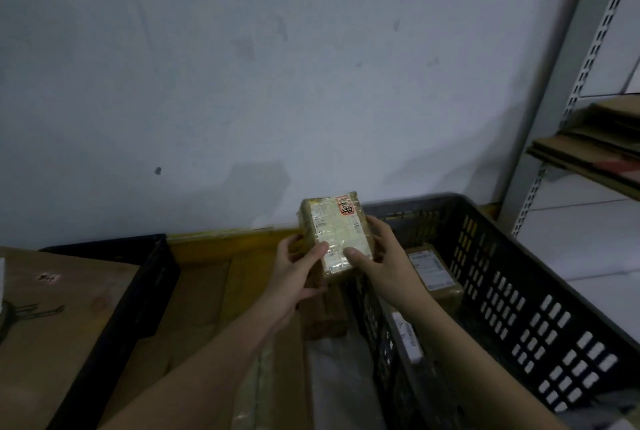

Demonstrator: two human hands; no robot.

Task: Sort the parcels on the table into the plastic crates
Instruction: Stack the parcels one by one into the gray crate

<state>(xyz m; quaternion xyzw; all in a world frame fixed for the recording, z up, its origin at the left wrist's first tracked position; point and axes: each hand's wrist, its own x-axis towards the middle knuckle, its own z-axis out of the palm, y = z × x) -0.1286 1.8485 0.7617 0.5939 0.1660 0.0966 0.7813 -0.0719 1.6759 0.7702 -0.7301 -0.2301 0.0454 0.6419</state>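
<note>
Above the worktop (242, 256), between two crates, a small taped cardboard parcel (334, 234) is held up with its white label facing the camera. The left hand (298, 274) grips its left edge, thumb on the label, fingers curled behind. The right hand (377, 256) grips the right edge likewise, thumb pressed on the label. The grey slotted crate (519, 291) at right contains a labelled parcel (436, 274) and a second white-labelled item (408, 336). A black crate (138, 291) at left holds a large cardboard box (62, 308). Flattened cardboard (595, 139) lies on the shelf at right.
</note>
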